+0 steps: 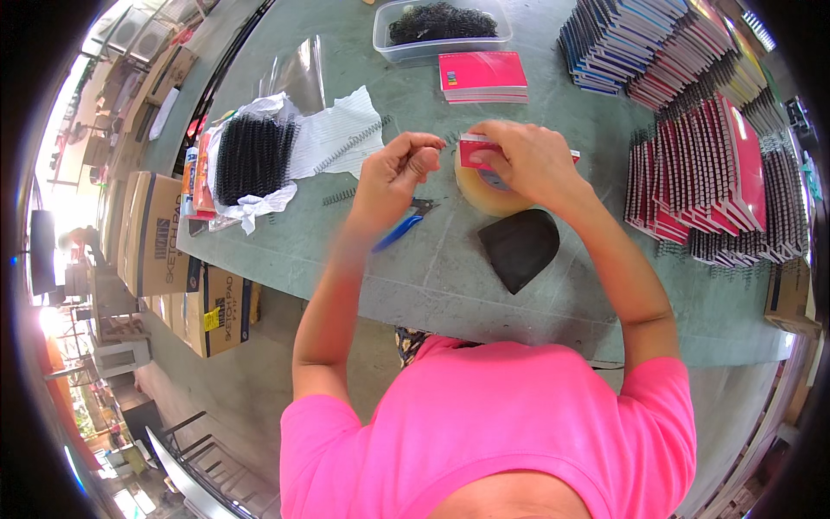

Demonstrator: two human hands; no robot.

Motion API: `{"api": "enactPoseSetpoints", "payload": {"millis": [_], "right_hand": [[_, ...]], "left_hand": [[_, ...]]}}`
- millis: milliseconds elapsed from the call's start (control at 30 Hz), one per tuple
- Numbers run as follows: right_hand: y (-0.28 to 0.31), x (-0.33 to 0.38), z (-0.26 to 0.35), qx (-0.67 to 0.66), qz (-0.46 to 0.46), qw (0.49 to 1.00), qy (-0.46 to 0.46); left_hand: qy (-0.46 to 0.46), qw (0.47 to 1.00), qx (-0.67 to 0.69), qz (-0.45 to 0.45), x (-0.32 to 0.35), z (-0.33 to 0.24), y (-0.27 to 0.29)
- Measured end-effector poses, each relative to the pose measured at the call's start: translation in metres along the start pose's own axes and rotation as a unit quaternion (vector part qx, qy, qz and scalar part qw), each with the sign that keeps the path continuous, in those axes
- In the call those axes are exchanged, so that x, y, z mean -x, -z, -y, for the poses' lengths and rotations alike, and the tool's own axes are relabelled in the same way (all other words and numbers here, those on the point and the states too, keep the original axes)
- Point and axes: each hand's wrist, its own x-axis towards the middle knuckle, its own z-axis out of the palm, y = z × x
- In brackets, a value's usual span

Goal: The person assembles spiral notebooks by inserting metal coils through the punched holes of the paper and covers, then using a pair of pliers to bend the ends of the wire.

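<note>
My right hand (529, 164) grips a small red-covered notebook (477, 156), held on edge above a wide roll of tape (484, 195). To its left, my left hand (393, 173) is closed in a pinch, thumb against fingers. Something small and dark shows at its fingertips, too fine to name. Below that hand lie blue-handled cutting pliers (399, 232). A black pad with one rounded end (520, 249) rests in front of the tape roll. Past my hands, a stack of red notebooks (482, 76) lies flat on the green table (346, 277).
A clear plastic tub (443, 33) of black coils stands at the back. At left, a bundle of black spiral coils (253, 160) sits on crumpled paper (333, 138). Tall stacks of spiral-bound notebooks (700, 169) crowd the right side. Cardboard boxes (154, 233) stand beyond the left edge.
</note>
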Motion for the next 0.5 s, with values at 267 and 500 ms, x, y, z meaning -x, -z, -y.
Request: {"api": "enactPoseSetpoints", "payload": {"millis": [267, 500], "right_hand": [[0.001, 0.003, 0.001, -0.077, -0.025, 0.997, 0.020], [-0.006, 0.003, 0.003, -0.035, -0.061, 0.996, 0.058]], "left_hand": [[-0.062, 0.975, -0.186, -0.104, 0.003, -0.008, -0.026], [-0.086, 0.952, -0.270, -0.117, -0.012, -0.012, -0.023]]}}
